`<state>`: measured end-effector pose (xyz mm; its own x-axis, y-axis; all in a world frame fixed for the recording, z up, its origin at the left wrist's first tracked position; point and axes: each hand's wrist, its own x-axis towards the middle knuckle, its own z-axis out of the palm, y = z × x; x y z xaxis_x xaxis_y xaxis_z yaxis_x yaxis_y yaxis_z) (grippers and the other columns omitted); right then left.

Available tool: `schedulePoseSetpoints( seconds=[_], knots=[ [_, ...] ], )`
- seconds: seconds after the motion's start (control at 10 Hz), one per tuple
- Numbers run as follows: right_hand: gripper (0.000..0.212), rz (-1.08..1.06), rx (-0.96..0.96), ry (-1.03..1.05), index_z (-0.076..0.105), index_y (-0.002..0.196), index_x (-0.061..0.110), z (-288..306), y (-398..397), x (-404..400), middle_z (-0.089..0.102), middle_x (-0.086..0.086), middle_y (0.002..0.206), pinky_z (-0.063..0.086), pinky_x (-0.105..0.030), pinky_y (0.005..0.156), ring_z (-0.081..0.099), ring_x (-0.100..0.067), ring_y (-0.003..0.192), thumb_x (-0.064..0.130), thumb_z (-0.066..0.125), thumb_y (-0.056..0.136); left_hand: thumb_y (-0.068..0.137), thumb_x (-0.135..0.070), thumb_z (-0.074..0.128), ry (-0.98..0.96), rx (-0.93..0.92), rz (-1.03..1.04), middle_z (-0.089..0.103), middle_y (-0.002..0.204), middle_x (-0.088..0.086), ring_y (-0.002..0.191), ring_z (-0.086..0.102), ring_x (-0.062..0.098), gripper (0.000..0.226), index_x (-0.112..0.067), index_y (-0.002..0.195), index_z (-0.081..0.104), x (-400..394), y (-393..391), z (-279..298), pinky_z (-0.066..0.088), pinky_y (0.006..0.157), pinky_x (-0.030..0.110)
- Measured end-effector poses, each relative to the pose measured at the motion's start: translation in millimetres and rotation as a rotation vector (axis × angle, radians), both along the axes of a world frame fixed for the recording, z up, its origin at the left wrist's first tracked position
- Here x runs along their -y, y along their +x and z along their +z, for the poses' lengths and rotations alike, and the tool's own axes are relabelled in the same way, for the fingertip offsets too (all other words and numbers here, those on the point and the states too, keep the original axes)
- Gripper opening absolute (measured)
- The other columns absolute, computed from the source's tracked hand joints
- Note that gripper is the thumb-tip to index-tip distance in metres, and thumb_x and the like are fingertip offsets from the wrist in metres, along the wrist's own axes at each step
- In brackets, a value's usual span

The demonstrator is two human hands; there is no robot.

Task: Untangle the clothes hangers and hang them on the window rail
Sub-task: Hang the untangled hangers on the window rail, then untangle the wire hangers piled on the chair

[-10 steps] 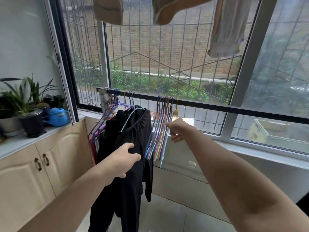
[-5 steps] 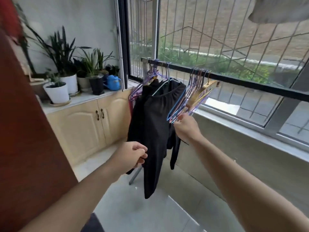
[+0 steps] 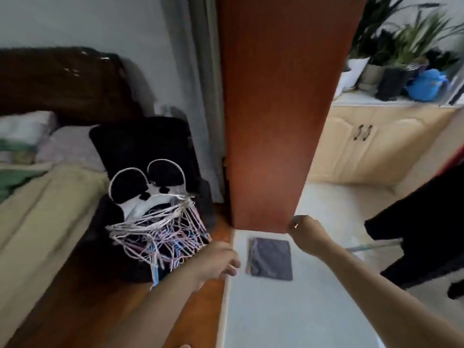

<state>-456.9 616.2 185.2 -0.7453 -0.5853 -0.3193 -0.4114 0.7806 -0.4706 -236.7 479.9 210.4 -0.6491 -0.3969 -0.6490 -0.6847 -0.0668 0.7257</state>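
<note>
Tangled hangers (image 3: 160, 237) sat in a pale heap on a dark bag (image 3: 148, 151) beside the bed (image 3: 37, 209), left of the door (image 3: 283, 109). Heap spread mostly sideways, a few strands dangling off its lower edge. It lay up-left of my left hand (image 3: 221, 262), just beside it, not touching as far as I could tell. Left hand was nearer by a clear margin; fingers loosely curled, holding nothing. Right hand (image 3: 305, 231) was across at the door's bottom corner, fingers curled; blur hid whether it gripped the edge or anything else. Small dark mat (image 3: 271, 258) lay on the floor between both hands. My call: left reaches first.
</note>
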Motion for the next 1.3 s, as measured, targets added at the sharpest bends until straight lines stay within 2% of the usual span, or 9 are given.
schedulePoseSetpoints(
  seconds=[0.1,0.2,0.4,0.7,0.8,0.9,1.0,1.1,1.3],
  knots=[
    [0.026,0.14,0.107,0.007,0.07,0.103,0.007,-30,67,102,0.07,-0.015,0.102,0.044,-0.031,0.072,0.063,-0.032,0.089,0.025,0.052,0.098,0.073,-0.02,0.06,0.041,0.085,0.285,0.067,0.077,0.01,0.071,0.065,0.024,0.005,-0.017,0.074,0.064,65,100,-30,0.044,0.068,0.035],
    [0.022,0.274,0.146,-0.005,0.073,0.097,0.01,-58,135,186,0.069,-0.01,0.094,0.044,-0.03,0.073,0.064,-0.032,0.09,0.019,0.053,0.096,0.086,-0.007,0.055,0.086,0.159,0.548,0.072,0.068,0.008,0.065,0.065,0.024,0.015,-0.011,0.071,0.059,115,179,-55,0.045,0.06,0.028],
    [0.022,0.251,0.398,0.115,0.07,0.084,0.0,-128,233,269,0.065,-0.013,0.077,0.054,-0.038,0.063,0.058,-0.024,0.065,0.009,0.051,0.09,0.094,-0.008,0.052,0.152,0.27,0.748,0.076,0.09,0.014,0.081,0.07,0.026,0.017,-0.005,0.082,0.064,200,264,-89,0.054,0.073,0.035],
    [0.007,0.007,0.501,0.31,0.062,0.097,0.011,-193,209,302,0.053,0.001,0.073,0.049,-0.027,0.056,0.051,-0.011,0.061,0.012,0.056,0.096,0.1,-0.009,0.051,0.22,0.338,0.796,0.072,0.093,0.013,0.077,0.066,0.024,0.014,-0.005,0.093,0.062,298,267,-120,0.05,0.07,0.032],
    [0.024,0.128,0.455,0.35,0.067,0.112,-0.002,-217,186,335,0.054,0.001,0.075,0.049,-0.025,0.057,0.052,-0.012,0.063,0.01,0.055,0.095,0.101,-0.012,0.054,0.26,0.416,0.862,0.075,0.09,0.013,0.078,0.07,0.026,0.014,-0.003,0.096,0.065,322,255,-131,0.053,0.071,0.036],
    [0.028,0.226,0.457,0.362,0.068,0.119,-0.001,-237,175,379,0.068,-0.007,0.102,0.054,-0.032,0.087,0.066,-0.023,0.096,0.003,0.054,0.095,0.102,-0.014,0.055,0.281,0.446,0.855,0.076,0.09,0.013,0.082,0.071,0.027,0.016,-0.001,0.098,0.064,342,244,-135,0.056,0.074,0.037],
    [0.029,0.557,0.283,0.534,0.064,0.121,-0.002,-243,175,426,0.063,-0.018,0.127,0.048,-0.04,0.103,0.058,-0.033,0.122,-0.002,0.049,0.096,0.103,-0.016,0.055,0.256,0.422,0.871,0.076,0.097,0.013,0.092,0.073,0.029,0.018,-0.001,0.104,0.066,363,236,-137,0.057,0.08,0.04],
    [0.028,0.6,0.294,0.592,0.065,0.12,0.001,-258,182,468,0.061,-0.015,0.127,0.051,-0.039,0.1,0.058,-0.032,0.12,-0.001,0.053,0.096,0.104,-0.014,0.053,0.283,0.434,0.901,0.076,0.099,0.014,0.095,0.072,0.031,0.017,-0.003,0.102,0.065,387,227,-158,0.056,0.087,0.044],
    [0.03,0.614,0.233,0.388,0.07,0.119,0.014,-307,190,574,0.067,-0.013,0.12,0.052,-0.032,0.083,0.065,-0.03,0.105,0.011,0.048,0.1,0.101,-0.01,0.054,0.399,0.416,0.939,0.075,0.084,0.012,0.073,0.07,0.025,0.014,0.0,0.098,0.063,435,212,-240,0.053,0.074,0.036]
  ],
)
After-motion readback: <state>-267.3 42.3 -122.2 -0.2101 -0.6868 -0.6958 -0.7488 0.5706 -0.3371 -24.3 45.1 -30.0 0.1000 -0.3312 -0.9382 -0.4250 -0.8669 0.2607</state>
